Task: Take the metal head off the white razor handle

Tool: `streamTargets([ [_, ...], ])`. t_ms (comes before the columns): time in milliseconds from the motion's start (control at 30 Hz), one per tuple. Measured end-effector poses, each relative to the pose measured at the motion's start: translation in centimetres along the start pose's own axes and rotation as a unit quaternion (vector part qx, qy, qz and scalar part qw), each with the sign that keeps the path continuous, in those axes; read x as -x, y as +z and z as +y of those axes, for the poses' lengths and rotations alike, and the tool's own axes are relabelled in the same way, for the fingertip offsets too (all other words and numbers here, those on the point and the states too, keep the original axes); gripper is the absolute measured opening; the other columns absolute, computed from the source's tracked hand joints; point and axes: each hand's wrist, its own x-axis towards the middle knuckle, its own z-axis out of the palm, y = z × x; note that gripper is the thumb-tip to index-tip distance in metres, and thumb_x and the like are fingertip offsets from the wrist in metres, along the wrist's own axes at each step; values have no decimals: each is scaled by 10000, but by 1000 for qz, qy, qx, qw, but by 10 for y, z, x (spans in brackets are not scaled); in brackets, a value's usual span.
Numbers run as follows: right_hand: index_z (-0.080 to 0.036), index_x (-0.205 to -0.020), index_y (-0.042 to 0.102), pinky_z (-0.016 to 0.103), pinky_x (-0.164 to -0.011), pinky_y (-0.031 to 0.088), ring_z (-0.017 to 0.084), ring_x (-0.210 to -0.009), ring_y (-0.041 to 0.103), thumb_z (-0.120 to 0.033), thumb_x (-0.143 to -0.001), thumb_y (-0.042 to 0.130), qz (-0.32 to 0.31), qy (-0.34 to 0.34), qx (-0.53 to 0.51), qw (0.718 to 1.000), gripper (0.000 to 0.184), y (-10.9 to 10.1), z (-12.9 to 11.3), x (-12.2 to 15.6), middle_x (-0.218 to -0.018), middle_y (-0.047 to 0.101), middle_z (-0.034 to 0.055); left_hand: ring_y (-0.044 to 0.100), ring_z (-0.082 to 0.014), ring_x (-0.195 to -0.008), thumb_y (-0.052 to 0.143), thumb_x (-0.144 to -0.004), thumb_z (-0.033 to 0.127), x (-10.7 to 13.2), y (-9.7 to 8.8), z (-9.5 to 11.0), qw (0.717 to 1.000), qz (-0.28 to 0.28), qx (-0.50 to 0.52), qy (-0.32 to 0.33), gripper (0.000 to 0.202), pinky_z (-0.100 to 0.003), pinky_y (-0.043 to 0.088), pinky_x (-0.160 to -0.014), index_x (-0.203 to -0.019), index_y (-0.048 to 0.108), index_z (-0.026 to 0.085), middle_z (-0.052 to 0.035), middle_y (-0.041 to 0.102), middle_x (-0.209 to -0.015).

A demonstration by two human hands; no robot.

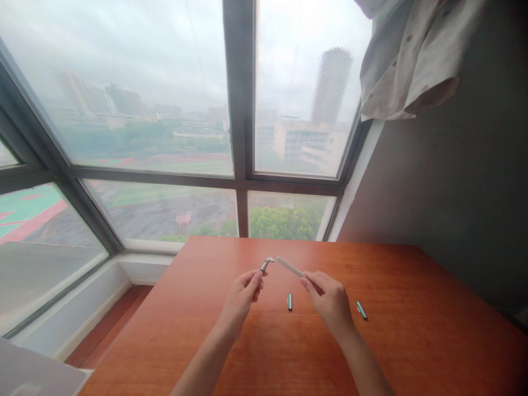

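My left hand (pixel 244 293) pinches a small metal razor head piece (pixel 266 264) with a curved silver tip, held above the table. My right hand (pixel 328 300) grips a slim white handle (pixel 290 267) that points up and left toward the metal piece; their tips are close but apart. Two small teal and silver blade cartridges lie on the red-brown wooden table (pixel 412 330): one (pixel 289 301) between my hands, the other (pixel 362 311) just right of my right hand.
The table stands in a corner against a large window with dark frames (pixel 239 181) overlooking buildings and sports fields. A grey wall (pixel 454 192) is on the right with a pale cloth (pixel 412 60) hanging above. A low white ledge (pixel 82 308) runs at the left.
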Motion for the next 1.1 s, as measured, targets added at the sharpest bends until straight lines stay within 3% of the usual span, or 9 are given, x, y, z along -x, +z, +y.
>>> streamTargets([
  [533, -184, -862, 703, 233, -636, 450, 170, -693, 625, -323, -880, 528, -9, -1, -64, 998, 224, 3, -4, -1, -770, 682, 51, 358, -48, -491, 649, -743, 461, 4, 4, 4, 997, -30, 63, -33, 369, -174, 241, -458, -919, 666, 138, 33, 461, -646],
  [1100, -170, -829, 707, 224, -565, 417, 150, -593, 573, -339, -901, 474, -20, -1, -42, 999, 298, 5, -4, -1, -657, 640, 37, 356, -52, -496, 687, -692, 480, 5, 7, 4, 994, -30, 86, -56, 408, -174, 247, -453, -915, 667, 139, 31, 466, -643],
])
